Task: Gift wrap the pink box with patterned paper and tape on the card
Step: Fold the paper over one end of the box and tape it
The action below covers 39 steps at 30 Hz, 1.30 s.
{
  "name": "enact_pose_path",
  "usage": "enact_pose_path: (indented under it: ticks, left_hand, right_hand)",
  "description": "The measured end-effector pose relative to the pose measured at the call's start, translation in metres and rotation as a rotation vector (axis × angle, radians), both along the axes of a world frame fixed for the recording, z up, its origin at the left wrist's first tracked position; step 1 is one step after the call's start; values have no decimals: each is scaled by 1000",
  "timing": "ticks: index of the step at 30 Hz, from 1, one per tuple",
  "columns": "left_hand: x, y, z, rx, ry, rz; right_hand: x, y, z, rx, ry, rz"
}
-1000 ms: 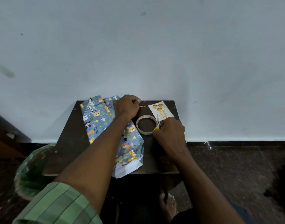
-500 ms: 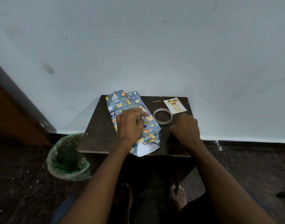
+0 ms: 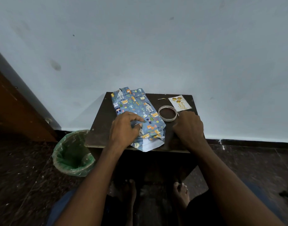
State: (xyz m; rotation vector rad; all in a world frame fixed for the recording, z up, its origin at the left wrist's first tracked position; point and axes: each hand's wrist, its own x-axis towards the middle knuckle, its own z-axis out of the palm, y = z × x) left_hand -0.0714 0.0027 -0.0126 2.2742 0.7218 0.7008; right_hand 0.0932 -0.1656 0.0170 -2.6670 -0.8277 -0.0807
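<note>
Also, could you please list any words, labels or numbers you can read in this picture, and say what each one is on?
Card: a line of gold handwriting-style lettering under three gold balloons; too small and blurred to read.
Tape roll: a small dark mark on the inner core at the far side, possibly print; unreadable.
Wrapping paper: only animal and leaf pictures, no lettering that I can make out.
Nothing else carries text.

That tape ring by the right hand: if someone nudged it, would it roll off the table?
Probably not. The tape roll lies flat on the table, so a nudge would likely slide it. It looks thin and nearly used up, so probably very light. Stood on edge, it could roll.
</note>
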Motion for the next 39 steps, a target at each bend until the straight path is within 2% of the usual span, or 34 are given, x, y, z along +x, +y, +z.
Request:
enact_pose_path:
  ticks: [2, 4, 6, 9, 11, 14, 17, 20, 26, 33, 35, 39]
  left_hand:
    - [-5, 4, 1, -45, 21, 119]
    - [-7, 9, 1, -49, 102, 245]
    - [-10, 8, 0, -62, 200, 282]
    - [-13, 0, 0, -175, 201, 239]
    - [-17, -6, -1, -169, 174, 200]
    - [-29, -10, -5, -216, 117, 142]
    - [-38, -17, -7, -250, 139, 80]
    - [-40, -25, -7, -208, 158, 38]
    - [-33, -28, -12, -72, 110, 178]
    - [-31, -22, -16, -204, 89, 211]
    - [-29, -26, -18, -187, 106, 234]
    - [-28, -26, -23, -236, 13, 247]
  right_hand:
    - [-1, 2, -4, 139, 50, 24]
    - [-3, 9, -8, 281, 182, 98]
    - [-2, 17, -12, 298, 258, 197]
    - [2, 24, -17, 247, 307, 291]
    - [8, 22, -19, 226, 334, 325]
    - [15, 15, -25, 262, 396, 360]
    - [11, 7, -28, 316, 454, 388]
    - [-1, 5, -31, 392, 414, 382]
    - [-9, 6, -43, 551, 333, 349]
    - [-11, 0, -47, 535, 363, 407]
    - [-15, 0, -50, 536, 366, 409]
    - [-21, 3, -53, 620, 362, 414]
